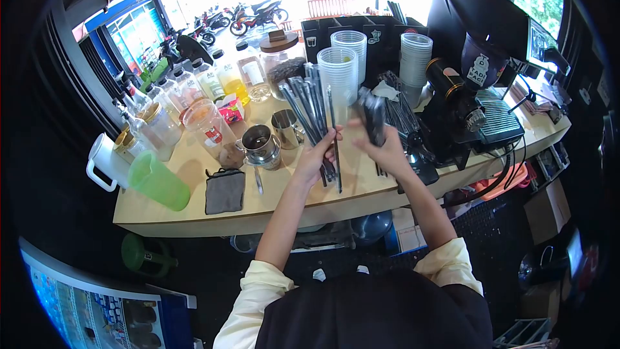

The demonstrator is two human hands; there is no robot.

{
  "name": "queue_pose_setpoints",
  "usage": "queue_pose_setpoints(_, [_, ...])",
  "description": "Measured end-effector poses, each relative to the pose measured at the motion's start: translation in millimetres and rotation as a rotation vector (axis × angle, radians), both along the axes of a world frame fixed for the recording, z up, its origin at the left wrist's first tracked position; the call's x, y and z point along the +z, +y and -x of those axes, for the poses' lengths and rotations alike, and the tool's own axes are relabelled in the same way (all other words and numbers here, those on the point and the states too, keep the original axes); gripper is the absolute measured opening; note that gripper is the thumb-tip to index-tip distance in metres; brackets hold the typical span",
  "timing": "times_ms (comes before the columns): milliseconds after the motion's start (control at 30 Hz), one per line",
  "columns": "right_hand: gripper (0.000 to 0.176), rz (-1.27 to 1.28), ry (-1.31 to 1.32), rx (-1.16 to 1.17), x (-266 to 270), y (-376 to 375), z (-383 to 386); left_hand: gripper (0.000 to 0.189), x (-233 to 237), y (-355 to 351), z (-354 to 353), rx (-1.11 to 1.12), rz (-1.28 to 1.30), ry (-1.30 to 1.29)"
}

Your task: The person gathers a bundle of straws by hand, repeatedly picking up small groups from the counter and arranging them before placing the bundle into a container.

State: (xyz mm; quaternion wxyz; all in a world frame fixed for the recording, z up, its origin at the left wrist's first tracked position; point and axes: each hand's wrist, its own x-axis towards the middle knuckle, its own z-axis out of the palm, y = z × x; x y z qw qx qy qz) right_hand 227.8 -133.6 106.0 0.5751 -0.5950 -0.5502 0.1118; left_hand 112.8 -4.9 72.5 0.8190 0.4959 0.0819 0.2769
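My left hand (315, 159) is closed round a bundle of black straws in clear wrappers (309, 106), held upright over the counter's front part. One straw stands a little apart on the bundle's right side. To the right, my right hand (386, 150) grips a second bundle of black straws (373, 113), smeared by motion. More wrapped black straws (405, 119) stand and lie just beyond my right hand. Behind both hands rise stacks of clear plastic cups (338, 74).
On the wooden counter (271, 197) are a metal pitcher (258, 145), a grey cloth (225, 192), a green jug (158, 179) and a clear tub (208, 126). Several bottles (229, 77) line the back left. A black coffee grinder (445, 77) and a drip tray (494, 116) stand right.
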Motion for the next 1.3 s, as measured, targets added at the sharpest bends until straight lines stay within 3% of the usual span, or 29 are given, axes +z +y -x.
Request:
queue_pose_setpoints(67, [0.031,-0.022,0.390,-0.012,7.8,4.8,0.2,0.026,-0.7,-7.9,1.4,-0.034,-0.059,0.020])
queue_pose_setpoints(167, [0.027,0.075,0.626,0.139,8.1,11.6,-1.6,0.026,-3.5,-19.0,0.3,-0.075,-0.180,0.044])
queue_pose_setpoints(367, [0.015,-0.099,0.557,0.045,-8.1,23.2,-17.5,0.031,-8.7,-18.4,2.2,-0.004,-0.346,0.075])
queue_pose_setpoints(433, [0.018,-0.372,0.739,0.070,-0.8,26.2,-14.1,0.033,-8.9,-19.3,3.0,0.003,-0.304,0.037])
queue_pose_setpoints(467, [0.017,-0.374,0.807,0.040,3.0,24.7,-11.6,0.036,-8.8,-19.8,2.9,0.004,-0.264,-0.002])
queue_pose_setpoints(700, [0.016,-0.166,0.659,0.096,14.0,12.6,-7.0,0.033,-17.1,-17.2,1.3,-0.046,-0.253,0.024])
queue_pose_setpoints(800, [0.020,-0.099,0.600,0.040,21.0,12.6,0.4,0.034,-17.2,-17.3,3.9,-0.143,-0.233,0.015])
queue_pose_setpoints(967, [0.023,0.050,0.613,0.157,18.0,12.9,-1.1,0.040,-20.1,-17.9,4.2,-0.337,-0.306,0.011])
queue_pose_setpoints(1300, [0.014,-0.050,0.645,0.124,14.6,11.0,0.8,0.043,-7.5,-28.9,8.3,-0.281,-0.403,0.057])
